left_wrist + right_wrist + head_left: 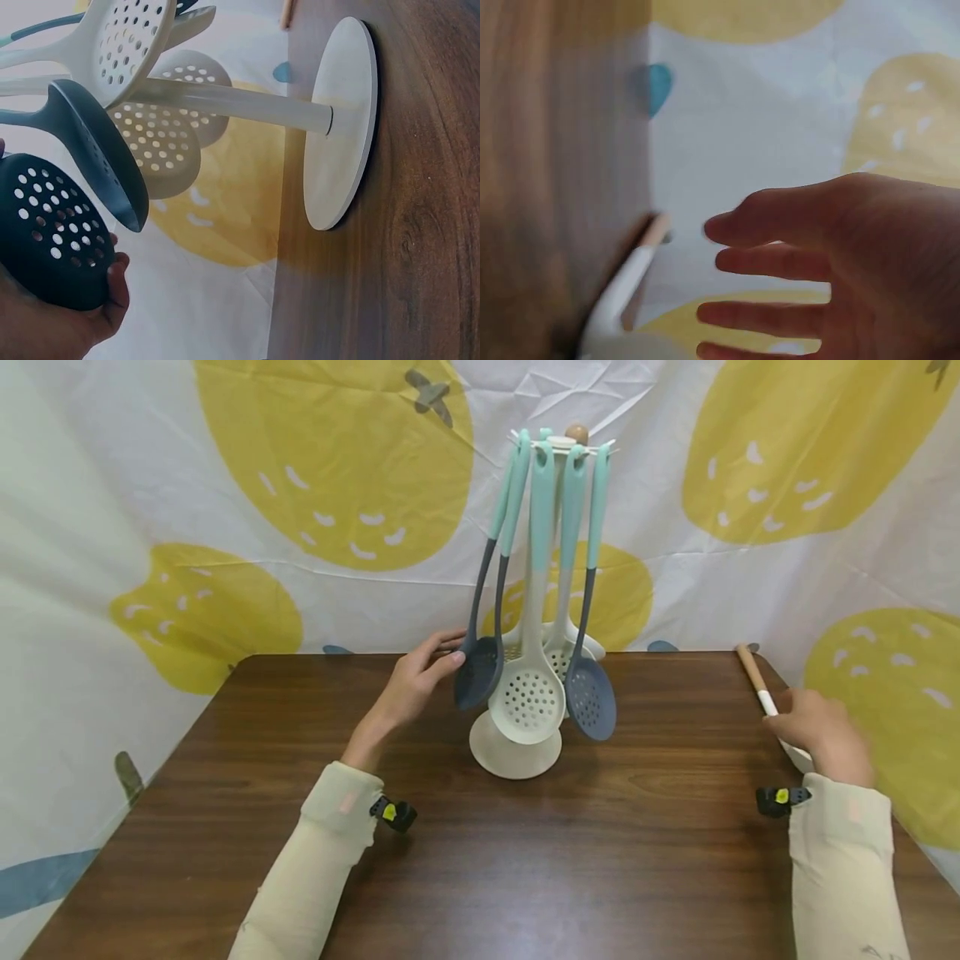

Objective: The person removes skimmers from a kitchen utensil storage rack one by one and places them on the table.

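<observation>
My left hand (408, 689) holds a dark slotted spoon (56, 225) by the edge of its perforated bowl. The spoon hangs from a white utensil stand (341, 127). Another dark utensil (105, 157) hangs close beside it, and a white slotted spoon (527, 702) faces the front. On the right, my right hand (821, 735) hovers over a white utensil with a wooden handle (752, 668) lying on the table. In the right wrist view the fingers are extended and apart from that utensil (626, 281). Its head is partly hidden by the hand in the head view.
More mint-handled utensils hang around the stand, including a blue-grey slotted spoon (591, 697) on its right. The brown wooden table (600, 860) reaches back to a white cloth (375, 610) with yellow fruit shapes.
</observation>
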### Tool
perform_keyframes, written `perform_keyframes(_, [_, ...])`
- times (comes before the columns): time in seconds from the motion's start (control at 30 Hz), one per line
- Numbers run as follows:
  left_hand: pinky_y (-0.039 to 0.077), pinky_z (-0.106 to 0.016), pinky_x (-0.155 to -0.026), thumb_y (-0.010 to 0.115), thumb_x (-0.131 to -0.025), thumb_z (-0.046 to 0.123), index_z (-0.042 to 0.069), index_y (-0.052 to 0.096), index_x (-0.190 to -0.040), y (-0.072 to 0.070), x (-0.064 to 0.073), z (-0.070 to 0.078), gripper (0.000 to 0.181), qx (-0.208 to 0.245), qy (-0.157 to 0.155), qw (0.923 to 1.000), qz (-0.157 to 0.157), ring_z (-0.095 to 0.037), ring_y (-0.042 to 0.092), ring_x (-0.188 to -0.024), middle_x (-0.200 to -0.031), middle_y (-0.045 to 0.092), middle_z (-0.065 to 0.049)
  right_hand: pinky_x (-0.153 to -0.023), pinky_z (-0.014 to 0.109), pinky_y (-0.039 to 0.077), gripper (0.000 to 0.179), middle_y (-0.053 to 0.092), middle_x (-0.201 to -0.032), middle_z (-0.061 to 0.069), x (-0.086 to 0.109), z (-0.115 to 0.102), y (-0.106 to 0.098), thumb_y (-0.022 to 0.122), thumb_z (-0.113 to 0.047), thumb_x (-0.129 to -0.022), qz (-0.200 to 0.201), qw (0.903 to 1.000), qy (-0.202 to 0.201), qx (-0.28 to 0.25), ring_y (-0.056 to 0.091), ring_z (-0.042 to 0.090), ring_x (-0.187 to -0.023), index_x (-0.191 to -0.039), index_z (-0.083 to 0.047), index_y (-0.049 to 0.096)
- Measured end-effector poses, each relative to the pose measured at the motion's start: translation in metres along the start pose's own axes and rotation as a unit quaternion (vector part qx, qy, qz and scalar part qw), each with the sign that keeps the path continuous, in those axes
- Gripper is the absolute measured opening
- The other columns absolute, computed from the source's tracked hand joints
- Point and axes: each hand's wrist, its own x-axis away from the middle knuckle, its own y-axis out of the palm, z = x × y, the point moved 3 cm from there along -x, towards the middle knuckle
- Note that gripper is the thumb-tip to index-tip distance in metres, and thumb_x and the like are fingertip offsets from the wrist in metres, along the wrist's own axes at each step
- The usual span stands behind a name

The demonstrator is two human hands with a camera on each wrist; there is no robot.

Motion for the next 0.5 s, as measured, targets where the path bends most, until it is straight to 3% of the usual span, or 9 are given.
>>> perform_keyframes(0.1, [0.048, -0.053, -0.110, 0.054, -0.104, 0.040, 0.019, 0.055, -0.148, -0.002, 0.000, -0.002, 0.049, -0.006, 0.002, 0.9998, 0.020, -0.030, 0.059, -0.134, -0.145, 0.061, -0.013, -0.077, 0.063, 0.049, 0.058, 0.053, -0.131, 0.043, 0.003, -0.017, -0.009, 0.055, -0.030, -0.100, 0.040, 0.9991, -0.016, -0.006, 0.056, 0.062, -0.107, -0.142, 0.010, 0.049])
perform_keyframes(0.23, [0.049, -0.054, -0.108, 0.054, -0.104, 0.041, 0.020, 0.057, -0.147, -0.004, 0.001, -0.004, 0.048, -0.005, 0.004, 0.9994, 0.034, -0.030, 0.061, -0.131, -0.143, 0.062, -0.012, -0.086, 0.067, 0.046, 0.055, 0.054, -0.136, 0.039, 0.006, -0.056, -0.017, 0.052, -0.032, -0.105, 0.074, 0.9936, -0.081, -0.025, 0.057, 0.057, -0.110, -0.146, 0.005, 0.050])
perform_keyframes(0.5, [0.050, -0.053, -0.103, 0.053, -0.102, 0.042, 0.020, 0.059, -0.144, -0.005, 0.001, -0.002, 0.048, 0.011, 0.001, 0.9994, 0.033, -0.028, 0.063, -0.128, -0.141, 0.064, -0.011, -0.098, 0.068, 0.042, 0.039, 0.061, -0.140, 0.027, 0.024, -0.138, -0.017, 0.064, -0.018, -0.101, 0.155, 0.9618, -0.215, -0.069, 0.056, 0.050, -0.126, -0.137, -0.005, 0.063])
